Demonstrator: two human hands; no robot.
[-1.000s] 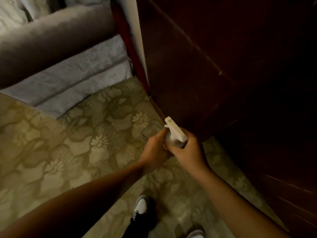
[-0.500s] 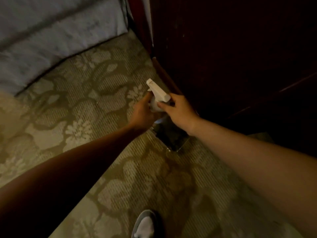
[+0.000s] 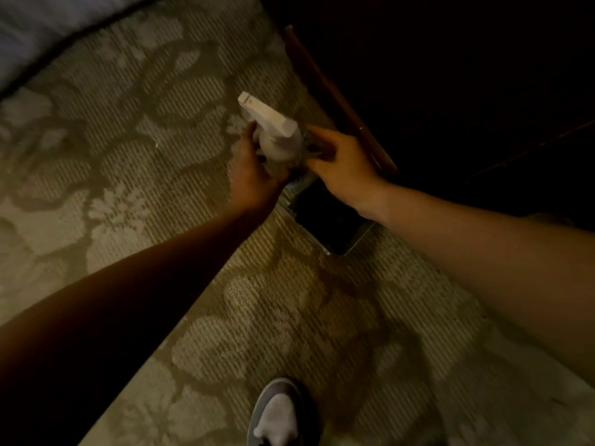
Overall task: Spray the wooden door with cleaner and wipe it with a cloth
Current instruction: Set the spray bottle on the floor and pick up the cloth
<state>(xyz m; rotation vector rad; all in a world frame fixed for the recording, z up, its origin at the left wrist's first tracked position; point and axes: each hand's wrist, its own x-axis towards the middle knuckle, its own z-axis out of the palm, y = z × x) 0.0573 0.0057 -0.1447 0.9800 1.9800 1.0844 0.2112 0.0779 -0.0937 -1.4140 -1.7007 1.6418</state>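
Observation:
A spray bottle (image 3: 277, 136) with a white trigger head and a clear body is held low over the carpet, its nozzle pointing up and to the left. My left hand (image 3: 254, 175) wraps the bottle's body from the left. My right hand (image 3: 341, 169) reaches in from the right, thumb and fingers pinched on the bottle's shoulder. The dark wooden door (image 3: 450, 91) fills the upper right, its reddish bottom edge (image 3: 341, 98) just beyond my right hand. No cloth is in view.
A dark rectangular object with a light rim (image 3: 331, 220) lies on the floral carpet (image 3: 128, 188) under my right wrist. Grey bedding (image 3: 38, 30) shows at the top left. My shoe (image 3: 278, 413) stands at the bottom centre.
The view has dropped closer to the floor. Both hands stay on the bottle; my right hand has slid off the trigger head down to the bottle's right side.

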